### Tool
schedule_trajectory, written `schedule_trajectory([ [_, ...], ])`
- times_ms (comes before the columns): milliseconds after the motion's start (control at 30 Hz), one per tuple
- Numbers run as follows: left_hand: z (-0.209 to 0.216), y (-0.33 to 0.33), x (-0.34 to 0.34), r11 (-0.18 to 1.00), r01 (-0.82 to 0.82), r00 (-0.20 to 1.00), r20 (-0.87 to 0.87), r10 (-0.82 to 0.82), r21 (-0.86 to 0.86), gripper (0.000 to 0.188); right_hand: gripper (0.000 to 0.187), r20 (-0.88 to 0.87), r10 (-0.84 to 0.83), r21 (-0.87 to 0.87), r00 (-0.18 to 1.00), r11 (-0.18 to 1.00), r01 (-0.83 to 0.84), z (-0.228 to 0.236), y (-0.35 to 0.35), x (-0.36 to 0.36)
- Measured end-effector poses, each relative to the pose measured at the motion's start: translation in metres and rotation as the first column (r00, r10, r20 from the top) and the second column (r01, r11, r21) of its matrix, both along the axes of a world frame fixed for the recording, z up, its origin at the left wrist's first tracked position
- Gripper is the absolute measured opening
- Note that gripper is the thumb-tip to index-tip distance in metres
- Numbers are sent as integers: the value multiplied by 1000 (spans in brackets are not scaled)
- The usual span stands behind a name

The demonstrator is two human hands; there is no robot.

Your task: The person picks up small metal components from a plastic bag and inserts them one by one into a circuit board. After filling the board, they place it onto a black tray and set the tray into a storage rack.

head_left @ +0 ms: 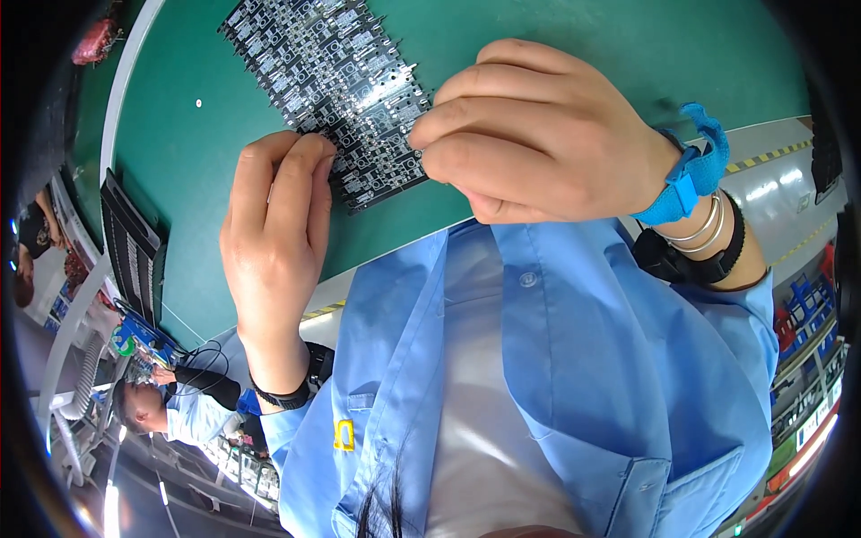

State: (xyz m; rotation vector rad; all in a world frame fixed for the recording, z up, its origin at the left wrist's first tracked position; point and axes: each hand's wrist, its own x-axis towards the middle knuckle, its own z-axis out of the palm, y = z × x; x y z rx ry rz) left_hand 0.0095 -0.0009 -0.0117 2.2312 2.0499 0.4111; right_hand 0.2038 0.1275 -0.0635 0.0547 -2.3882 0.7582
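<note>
Together both hands (left (273, 229), right (538, 134)) pinch the black circuit panel (327, 76).

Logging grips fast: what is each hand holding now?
Left hand: fingers closed on the black circuit-board panel.
Right hand: closed on the same panel's edge.

A black circuit board panel (334, 85), patterned with rows of small white and silver markings and edged with silver pins, lies on a deep green table mat (574, 36) bordered in white. The right hand (538, 134) wears a bright blue wrist strap (686, 175), silver bangles (704, 229) and a black band (717, 260). The shirt (556, 386) is light blue with a yellow emblem.
</note>
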Motion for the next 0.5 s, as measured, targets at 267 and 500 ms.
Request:
schedule_trajectory([
  [267,4,1,4,1000,-8,1000,-11,8,-17,15,20,-26,-12,22,1000,1000,12,2,-1,3],
  [500,6,1,6,999,-34,999,6,35,-43,15,18,0,-20,44,1000,999,20,1,-3,4],
])
